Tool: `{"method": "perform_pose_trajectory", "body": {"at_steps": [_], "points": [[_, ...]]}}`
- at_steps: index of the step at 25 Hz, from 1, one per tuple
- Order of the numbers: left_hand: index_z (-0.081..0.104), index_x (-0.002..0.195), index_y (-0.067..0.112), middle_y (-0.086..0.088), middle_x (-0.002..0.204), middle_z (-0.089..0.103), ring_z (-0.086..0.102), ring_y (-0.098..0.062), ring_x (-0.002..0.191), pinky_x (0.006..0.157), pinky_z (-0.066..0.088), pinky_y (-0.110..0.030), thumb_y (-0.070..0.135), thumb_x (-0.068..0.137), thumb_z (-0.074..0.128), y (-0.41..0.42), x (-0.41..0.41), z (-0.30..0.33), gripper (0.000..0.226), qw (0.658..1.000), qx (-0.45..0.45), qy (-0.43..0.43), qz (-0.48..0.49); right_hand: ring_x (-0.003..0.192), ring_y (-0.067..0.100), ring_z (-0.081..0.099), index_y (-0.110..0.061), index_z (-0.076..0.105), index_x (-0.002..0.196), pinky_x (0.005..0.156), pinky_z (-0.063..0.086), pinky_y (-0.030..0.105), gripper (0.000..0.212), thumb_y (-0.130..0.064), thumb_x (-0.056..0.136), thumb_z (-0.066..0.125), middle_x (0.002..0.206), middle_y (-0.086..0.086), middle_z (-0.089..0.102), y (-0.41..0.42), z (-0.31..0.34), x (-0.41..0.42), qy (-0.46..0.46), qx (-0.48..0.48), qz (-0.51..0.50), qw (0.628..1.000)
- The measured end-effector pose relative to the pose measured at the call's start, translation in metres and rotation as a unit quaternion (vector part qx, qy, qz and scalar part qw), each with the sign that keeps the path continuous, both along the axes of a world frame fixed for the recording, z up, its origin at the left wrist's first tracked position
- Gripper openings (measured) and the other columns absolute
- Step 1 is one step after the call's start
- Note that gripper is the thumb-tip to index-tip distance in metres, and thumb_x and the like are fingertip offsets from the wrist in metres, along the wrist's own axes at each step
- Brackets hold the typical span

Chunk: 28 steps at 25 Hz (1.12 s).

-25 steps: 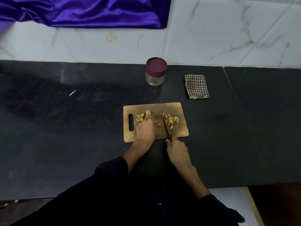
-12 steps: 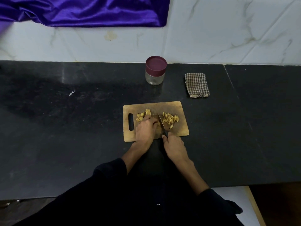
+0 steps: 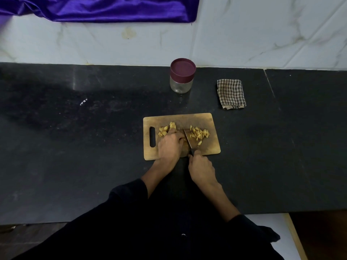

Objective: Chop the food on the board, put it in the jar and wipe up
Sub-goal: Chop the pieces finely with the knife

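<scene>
A wooden cutting board (image 3: 212,147) lies on the black counter. Yellow food sits on it in two heaps: uncut chunks (image 3: 166,129) on the left and thin cut strips (image 3: 199,133) on the right. My left hand (image 3: 170,145) rests curled over the chunks and holds them down. My right hand (image 3: 201,168) grips the dark handle of a knife (image 3: 187,138), whose blade lies on the board between the heaps, right beside my left fingers. A glass jar (image 3: 181,85) with a maroon lid on stands behind the board. A checked cloth (image 3: 231,93) lies folded to the jar's right.
The black counter (image 3: 75,147) stretches wide to both sides. A white marble wall (image 3: 244,34) rises behind it, with a purple cloth (image 3: 97,8) hanging at top left. A small white scrap (image 3: 83,101) lies on the counter at left.
The knife and my right hand have moved forward and left, closer to my left fingers. My left hand has stayed on the uncut chunks.
</scene>
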<state>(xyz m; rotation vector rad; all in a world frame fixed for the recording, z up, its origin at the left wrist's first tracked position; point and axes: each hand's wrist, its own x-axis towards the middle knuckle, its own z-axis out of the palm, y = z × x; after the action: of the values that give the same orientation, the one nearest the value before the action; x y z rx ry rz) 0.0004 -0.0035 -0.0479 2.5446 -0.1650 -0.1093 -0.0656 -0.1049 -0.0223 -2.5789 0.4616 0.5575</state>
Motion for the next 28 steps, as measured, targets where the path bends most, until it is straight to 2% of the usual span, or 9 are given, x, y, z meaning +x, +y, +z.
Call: {"method": "perform_pose_trajectory", "body": {"at_steps": [4,8,13,17,20,24,28], "points": [[0.071,0.106,0.021,0.002,0.111,0.06,0.061,-0.017,0.093,0.08,0.052,-0.035,0.021,0.093,0.057,0.0,0.002,0.001,0.019,1.0,0.008,0.01,-0.001,0.106,0.033,0.062,-0.01,0.049,0.116,0.075,0.044,0.04,0.026,-0.03,0.105,0.037,0.113,0.015,0.064,0.0,0.001,0.0,0.009,0.001,-0.005,1.0],[0.07,0.106,0.02,0.003,0.111,0.059,0.06,-0.015,0.094,0.082,0.05,-0.032,0.024,0.093,0.057,0.001,0.001,0.002,0.019,1.0,0.012,0.006,-0.003,0.105,0.03,0.061,-0.01,0.05,0.119,0.075,0.044,0.039,0.03,-0.033,0.106,0.036,0.112,0.014,0.064,-0.006,0.0,-0.017,0.017,0.008,-0.002,1.0],[0.071,0.104,0.019,0.003,0.108,0.06,0.061,-0.016,0.093,0.08,0.05,-0.034,0.024,0.092,0.059,0.0,0.0,0.001,0.018,1.0,0.016,0.002,-0.001,0.1,0.028,0.063,-0.01,0.053,0.117,0.076,0.049,0.04,0.03,-0.033,0.105,0.038,0.107,0.012,0.065,-0.013,0.002,-0.012,-0.012,0.006,-0.028,1.0],[0.072,0.104,0.019,0.002,0.108,0.063,0.061,-0.016,0.095,0.085,0.05,-0.036,0.018,0.089,0.062,0.003,-0.002,-0.002,0.018,1.0,-0.029,-0.004,0.007,0.099,0.031,0.062,-0.008,0.054,0.11,0.075,0.048,0.04,0.031,-0.034,0.105,0.039,0.105,0.013,0.064,-0.013,0.006,-0.009,-0.034,0.025,-0.028,0.999],[0.071,0.106,0.017,0.001,0.11,0.064,0.061,-0.014,0.098,0.089,0.048,-0.03,0.016,0.089,0.062,0.006,-0.003,-0.005,0.019,0.999,-0.05,-0.011,0.019,0.098,0.029,0.061,-0.01,0.054,0.107,0.072,0.044,0.037,0.029,-0.035,0.105,0.039,0.101,0.011,0.062,-0.01,0.007,-0.008,-0.021,0.034,-0.014,0.999],[0.071,0.11,0.019,0.003,0.112,0.062,0.059,-0.012,0.097,0.089,0.036,-0.022,0.02,0.092,0.059,0.004,-0.005,-0.003,0.021,0.999,-0.033,-0.017,0.023,0.095,0.027,0.061,-0.01,0.054,0.105,0.072,0.045,0.037,0.029,-0.035,0.105,0.039,0.102,0.011,0.062,-0.008,0.006,-0.004,-0.014,0.04,-0.004,0.999],[0.071,0.108,0.019,0.003,0.11,0.061,0.061,-0.013,0.093,0.083,0.049,-0.028,0.022,0.092,0.06,0.002,-0.007,-0.003,0.02,0.999,-0.025,-0.019,0.02,0.101,0.03,0.06,-0.008,0.054,0.11,0.074,0.044,0.037,0.03,-0.034,0.105,0.039,0.108,0.013,0.062,-0.009,0.005,0.0,-0.005,0.033,-0.002,0.999]]}}
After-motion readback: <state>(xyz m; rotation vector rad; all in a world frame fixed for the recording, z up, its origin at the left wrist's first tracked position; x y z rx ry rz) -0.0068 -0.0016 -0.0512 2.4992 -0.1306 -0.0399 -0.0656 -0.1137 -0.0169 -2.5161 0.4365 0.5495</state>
